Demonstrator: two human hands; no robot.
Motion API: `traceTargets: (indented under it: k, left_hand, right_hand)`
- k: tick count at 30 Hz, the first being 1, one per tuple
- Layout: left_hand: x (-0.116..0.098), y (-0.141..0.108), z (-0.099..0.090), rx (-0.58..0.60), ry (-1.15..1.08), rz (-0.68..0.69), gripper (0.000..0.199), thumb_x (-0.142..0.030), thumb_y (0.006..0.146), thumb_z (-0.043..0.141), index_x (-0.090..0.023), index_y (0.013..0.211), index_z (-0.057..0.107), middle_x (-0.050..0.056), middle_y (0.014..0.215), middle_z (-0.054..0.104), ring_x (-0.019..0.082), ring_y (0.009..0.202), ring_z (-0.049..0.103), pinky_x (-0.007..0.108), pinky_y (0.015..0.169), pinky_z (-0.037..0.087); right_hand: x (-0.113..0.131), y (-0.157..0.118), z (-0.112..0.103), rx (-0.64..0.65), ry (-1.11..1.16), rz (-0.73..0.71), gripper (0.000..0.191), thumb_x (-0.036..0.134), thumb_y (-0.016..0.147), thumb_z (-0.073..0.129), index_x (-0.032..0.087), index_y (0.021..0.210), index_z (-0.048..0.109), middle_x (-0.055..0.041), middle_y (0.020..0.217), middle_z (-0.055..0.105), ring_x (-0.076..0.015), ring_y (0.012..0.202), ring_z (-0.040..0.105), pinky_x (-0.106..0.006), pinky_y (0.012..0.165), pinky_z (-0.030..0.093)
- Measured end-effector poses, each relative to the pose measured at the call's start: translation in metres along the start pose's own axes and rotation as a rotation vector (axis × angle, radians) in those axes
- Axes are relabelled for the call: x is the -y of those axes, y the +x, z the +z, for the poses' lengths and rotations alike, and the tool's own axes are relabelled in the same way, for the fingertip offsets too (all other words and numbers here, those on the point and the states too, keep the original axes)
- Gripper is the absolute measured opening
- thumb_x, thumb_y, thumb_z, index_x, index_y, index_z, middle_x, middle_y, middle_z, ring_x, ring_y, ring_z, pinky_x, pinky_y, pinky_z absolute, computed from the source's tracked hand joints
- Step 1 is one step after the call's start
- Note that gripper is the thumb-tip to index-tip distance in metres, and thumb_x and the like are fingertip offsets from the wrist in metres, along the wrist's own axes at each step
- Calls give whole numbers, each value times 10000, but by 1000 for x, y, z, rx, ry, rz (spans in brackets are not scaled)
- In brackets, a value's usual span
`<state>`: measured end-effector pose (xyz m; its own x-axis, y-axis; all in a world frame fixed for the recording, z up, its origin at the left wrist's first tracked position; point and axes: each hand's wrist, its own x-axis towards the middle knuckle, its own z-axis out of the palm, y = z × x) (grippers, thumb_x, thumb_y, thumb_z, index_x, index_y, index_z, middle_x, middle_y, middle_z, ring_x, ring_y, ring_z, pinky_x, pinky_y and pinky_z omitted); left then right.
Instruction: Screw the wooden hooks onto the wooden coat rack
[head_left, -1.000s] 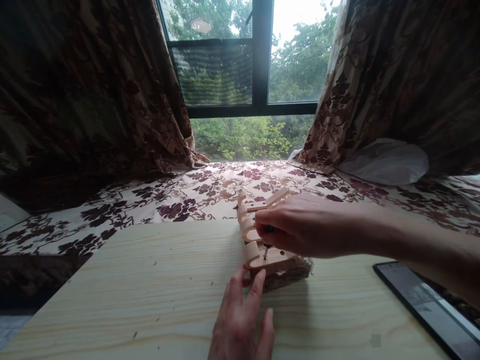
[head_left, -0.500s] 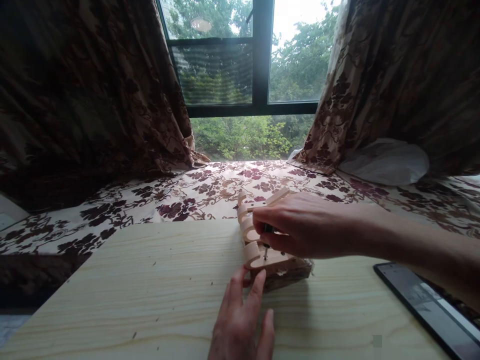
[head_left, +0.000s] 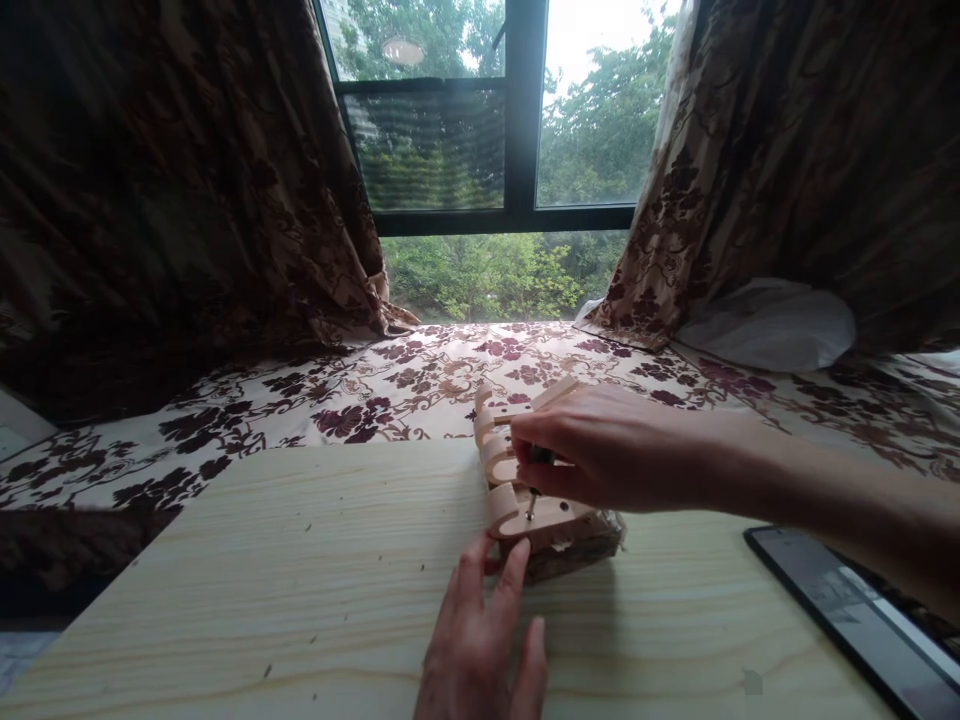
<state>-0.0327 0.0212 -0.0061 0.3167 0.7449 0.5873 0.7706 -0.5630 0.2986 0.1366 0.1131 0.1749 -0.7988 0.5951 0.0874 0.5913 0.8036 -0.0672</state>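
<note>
My right hand point(head_left: 592, 445) is closed around a small screwdriver point(head_left: 533, 495); its dark handle is mostly hidden by the fingers. The shaft points down, its tip at a screw in the nearest of several pale wooden hook-shaped pieces point(head_left: 504, 510). These pieces lie in a row on a block point(head_left: 577, 556) that looks wrapped in clear plastic. My left hand point(head_left: 484, 630) has its fingers apart, with the index and middle fingertips against the near edge of the block and wooden piece.
The block rests on a light wood-grain board point(head_left: 262, 560) dotted with small dark specks. At the right lies a tablet-like device point(head_left: 840, 620). Behind are a floral cloth point(head_left: 450, 370), a white bag-like bundle point(head_left: 772, 325), curtains point(head_left: 225, 200) and a window.
My right hand has turned slightly about the screwdriver, which shows a bit more of its handle. My left hand stays almost in place.
</note>
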Motion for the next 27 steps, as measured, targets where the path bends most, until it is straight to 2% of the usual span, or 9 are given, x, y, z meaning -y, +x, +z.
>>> traceTargets:
  k: [3,5,10,13,17,21,23,27]
  left_hand:
    - [-1,0,-1,0,-3,-6,575,-122,830,484,-182,1381,331,156,1400,324,182,1117,539,291,884,536]
    - [-1,0,-1,6,-2,-1,579,-124,827,492,-185,1380,332,154,1391,343,177,1102,551,285,879,537]
    - [2,-1,-1,1,6,-1,583,-159,830,510,-198,1384,332,153,1390,364,186,1115,560,286,879,538]
    - [2,0,-1,-2,-11,-9,587,-169,828,513,-211,1385,331,146,1392,373,186,1105,567,290,869,544]
    - [0,0,-1,9,-17,-25,593,-154,830,503,-223,1390,322,139,1404,369,185,1107,564,299,867,546]
    - [-2,1,-1,18,-33,-38,590,-147,832,491,-220,1390,315,145,1399,372,194,1112,556,327,870,547]
    - [-1,1,-2,25,-41,-42,588,-138,834,483,-220,1391,310,147,1397,372,195,1111,554,334,870,548]
    - [1,0,-3,23,-25,-5,591,-149,838,499,-208,1393,307,154,1388,374,193,1113,553,313,865,549]
  right_hand:
    - [0,-3,-2,35,54,-61,70,180,844,509,179,787,549,18,649,532,-84,554,369,-244,522,228]
    - [-4,-2,2,2,63,-67,84,214,869,495,180,809,542,18,648,528,-88,559,374,-243,529,236]
    - [-10,4,16,-84,8,47,206,298,907,439,159,795,543,-24,651,572,-103,564,413,-249,520,243]
    - [-5,4,11,-62,-59,86,197,303,895,444,165,799,549,-27,646,574,-106,550,394,-254,515,226]
    - [4,-2,-3,40,-28,-10,94,228,865,473,182,812,536,4,644,539,-93,535,358,-251,512,210]
    - [-2,-3,-3,36,23,-94,155,227,902,440,179,781,523,7,647,516,-90,547,353,-251,522,222]
    - [-8,0,4,-7,46,-72,163,248,911,435,177,797,528,3,648,525,-95,557,371,-249,526,233]
    - [-13,4,13,-71,26,63,238,302,917,430,155,767,543,-32,656,571,-110,578,417,-252,529,248]
